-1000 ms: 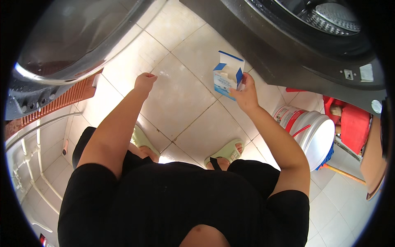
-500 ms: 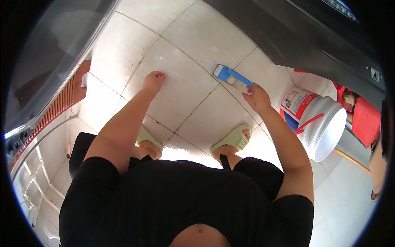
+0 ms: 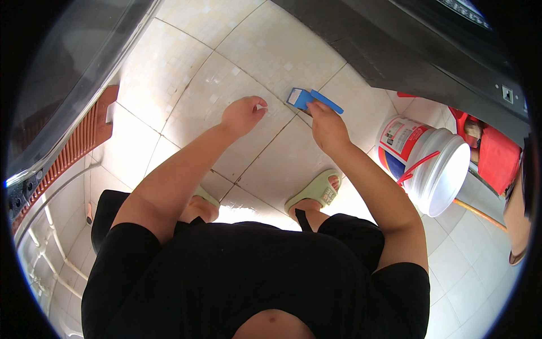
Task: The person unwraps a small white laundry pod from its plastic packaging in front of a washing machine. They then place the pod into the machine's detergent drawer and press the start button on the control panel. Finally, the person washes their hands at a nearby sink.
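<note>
A small blue box with a white label is in front of me, over the tiled floor, its long blue flap spread open to the right. My right hand reaches to it from the near right. Its thumb and fingers are pinched at the box's open middle and hide what they grip. To the left of the box is my left hand, fingers curled with the tips together. Whatever they may hold is too small to make out.
A white bucket with a red and blue label lies tipped at the right, beside red cloth and a wooden stick. Dark panels stand at far left and upper right. A green slipper is on my right foot.
My right hand has moved left and up, from the box's near right end to its open middle. My left hand has moved right, closer to the box. The box has hardly shifted.
</note>
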Tool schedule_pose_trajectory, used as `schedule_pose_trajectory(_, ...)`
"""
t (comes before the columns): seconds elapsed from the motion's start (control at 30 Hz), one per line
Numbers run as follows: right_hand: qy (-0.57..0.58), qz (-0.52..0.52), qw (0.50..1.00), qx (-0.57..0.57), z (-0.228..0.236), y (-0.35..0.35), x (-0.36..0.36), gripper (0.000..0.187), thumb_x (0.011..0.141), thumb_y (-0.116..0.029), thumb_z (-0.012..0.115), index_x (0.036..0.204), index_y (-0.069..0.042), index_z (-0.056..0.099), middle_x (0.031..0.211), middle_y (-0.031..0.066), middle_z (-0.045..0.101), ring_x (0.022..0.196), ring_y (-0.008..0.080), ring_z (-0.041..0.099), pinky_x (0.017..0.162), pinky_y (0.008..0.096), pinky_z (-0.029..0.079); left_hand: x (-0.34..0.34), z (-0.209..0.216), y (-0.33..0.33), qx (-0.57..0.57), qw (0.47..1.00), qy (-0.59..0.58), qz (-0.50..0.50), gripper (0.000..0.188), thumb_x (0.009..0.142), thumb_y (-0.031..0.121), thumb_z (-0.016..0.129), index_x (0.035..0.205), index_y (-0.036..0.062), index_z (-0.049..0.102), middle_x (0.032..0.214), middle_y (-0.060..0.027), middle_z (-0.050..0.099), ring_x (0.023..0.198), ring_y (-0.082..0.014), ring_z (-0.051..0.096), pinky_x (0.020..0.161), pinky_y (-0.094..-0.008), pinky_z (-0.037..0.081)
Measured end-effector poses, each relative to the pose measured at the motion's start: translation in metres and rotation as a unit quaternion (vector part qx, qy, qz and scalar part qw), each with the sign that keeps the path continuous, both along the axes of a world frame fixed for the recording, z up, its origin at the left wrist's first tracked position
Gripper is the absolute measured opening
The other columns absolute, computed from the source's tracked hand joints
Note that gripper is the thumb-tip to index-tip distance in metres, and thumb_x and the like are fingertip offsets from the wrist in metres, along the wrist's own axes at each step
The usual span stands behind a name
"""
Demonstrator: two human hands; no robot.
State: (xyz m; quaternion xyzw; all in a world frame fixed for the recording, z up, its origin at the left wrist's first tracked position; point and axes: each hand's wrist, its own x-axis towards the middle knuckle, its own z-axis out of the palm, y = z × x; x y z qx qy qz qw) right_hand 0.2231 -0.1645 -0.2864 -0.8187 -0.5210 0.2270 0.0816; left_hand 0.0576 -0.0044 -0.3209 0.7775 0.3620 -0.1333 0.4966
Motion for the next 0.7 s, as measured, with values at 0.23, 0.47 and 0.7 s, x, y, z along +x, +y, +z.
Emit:
schedule_pose_trajectory(0.23, -0.038, -0.034, 0.991, -0.124, -0.005, 0.025, 0.015, 0.017, 0.078, -0.012, 0.055, 0.092, -0.002, 0.052, 0.090, 0.0170, 0.059, 0.084, 0.0344, 0.057, 0.072, 0.0410, 0.046, 0.059, -0.040, 0.021, 0.179, 0.983, -0.003, -0.036, 0.025, 0.081, 0.018, 0.055, 0.105, 0.0145, 0.056, 0.099, -0.0092, 0.057, 0.087, -0.0269, 0.056, 0.074, -0.0386, 0.046)
schedule_pose_trajectory(0.47, -0.074, -0.023, 0.986, -0.145, -0.015, 0.021, 0.014, 0.017, 0.074, -0.014, 0.060, 0.085, -0.003, 0.055, 0.085, 0.0146, 0.060, 0.082, 0.0320, 0.058, 0.067, 0.0397, 0.048, 0.068, -0.068, 0.012, 0.207, 0.972, 0.059, -0.095, 0.011, 0.080, 0.015, 0.055, 0.088, 0.0085, 0.056, 0.104, -0.0108, 0.055, 0.094, -0.0278, 0.055, 0.076, -0.0393, 0.045)
schedule_pose_trajectory(0.7, 0.012, -0.166, 0.982, -0.093, -0.038, 0.021, 0.015, 0.012, 0.077, -0.013, 0.054, 0.086, -0.006, 0.058, 0.086, 0.0131, 0.061, 0.080, 0.0305, 0.058, 0.069, 0.0354, 0.048, 0.060, -0.044, -0.014, 0.012, 0.986, -0.153, 0.065, 0.010, 0.078, 0.005, 0.049, 0.085, 0.0023, 0.055, 0.083, -0.0106, 0.059, 0.080, -0.0259, 0.057, 0.070, -0.0329, 0.046)
